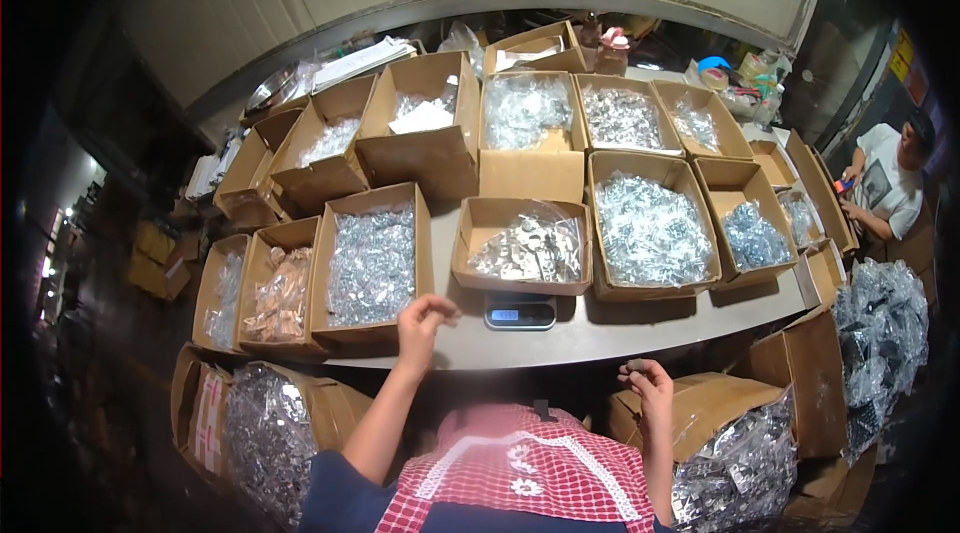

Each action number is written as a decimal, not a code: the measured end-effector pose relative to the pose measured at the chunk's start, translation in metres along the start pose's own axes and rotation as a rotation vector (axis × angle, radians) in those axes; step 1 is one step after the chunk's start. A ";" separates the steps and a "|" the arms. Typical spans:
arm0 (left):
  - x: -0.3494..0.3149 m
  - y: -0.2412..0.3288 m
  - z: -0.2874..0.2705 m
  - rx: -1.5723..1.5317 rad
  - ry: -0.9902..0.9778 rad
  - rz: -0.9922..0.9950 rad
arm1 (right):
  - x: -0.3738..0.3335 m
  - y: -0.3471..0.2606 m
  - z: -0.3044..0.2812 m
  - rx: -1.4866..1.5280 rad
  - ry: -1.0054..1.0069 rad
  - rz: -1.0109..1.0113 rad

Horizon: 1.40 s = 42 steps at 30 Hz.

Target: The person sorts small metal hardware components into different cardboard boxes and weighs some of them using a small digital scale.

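Observation:
My left hand (424, 325) hovers over the table's near edge, between a box of small silvery screw-like parts (372, 258) and a small digital scale (521, 317). Its fingers are curled together; what they hold, if anything, is too small to make out. To the right, my right hand (655, 389) is raised just off the table edge, pinching a small dark metal piece (632, 369) between thumb and fingers. Behind the scale stands a low carton of flat shiny metal parts (530, 245). Right of that carton is a box of long silvery pieces (652, 228). No part is visible on the scale.
More cartons of bagged metal parts line the table (455, 341), including a box of copper-coloured pieces (282, 298). Large open boxes of metal parts stand below, one at left (268, 443) and another at right (740, 473). A seated person (890, 178) is at the far right.

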<state>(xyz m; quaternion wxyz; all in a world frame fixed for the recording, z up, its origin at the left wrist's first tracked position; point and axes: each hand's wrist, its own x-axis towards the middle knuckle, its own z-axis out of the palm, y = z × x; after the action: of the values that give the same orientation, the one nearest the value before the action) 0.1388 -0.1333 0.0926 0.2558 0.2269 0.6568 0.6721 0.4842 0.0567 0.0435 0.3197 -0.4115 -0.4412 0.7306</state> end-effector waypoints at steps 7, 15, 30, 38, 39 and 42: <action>-0.046 -0.051 -0.027 -0.025 -0.106 -0.358 | 0.025 -0.003 0.040 -0.153 -0.199 0.086; -0.041 -0.082 -0.055 0.300 -0.204 -0.358 | 0.065 0.008 0.050 -0.210 -0.123 0.125; 0.009 -0.089 -0.018 0.084 -0.252 -0.356 | 0.107 0.011 0.130 -0.114 0.090 0.346; 0.078 -0.066 0.022 -0.221 -0.004 -0.334 | 0.142 0.037 0.141 0.033 0.376 0.122; 0.083 -0.065 0.023 -0.203 0.138 -0.379 | 0.131 0.022 0.158 0.103 0.325 0.124; 0.076 -0.090 0.009 -0.039 0.176 -0.241 | 0.101 0.000 0.157 -0.032 0.227 0.103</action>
<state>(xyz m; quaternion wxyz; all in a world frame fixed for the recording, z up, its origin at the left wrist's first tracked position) 0.0899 -0.0770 0.0006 0.2805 0.0817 0.6858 0.6665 0.2994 0.0807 0.0544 0.3229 -0.5185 -0.3921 0.6878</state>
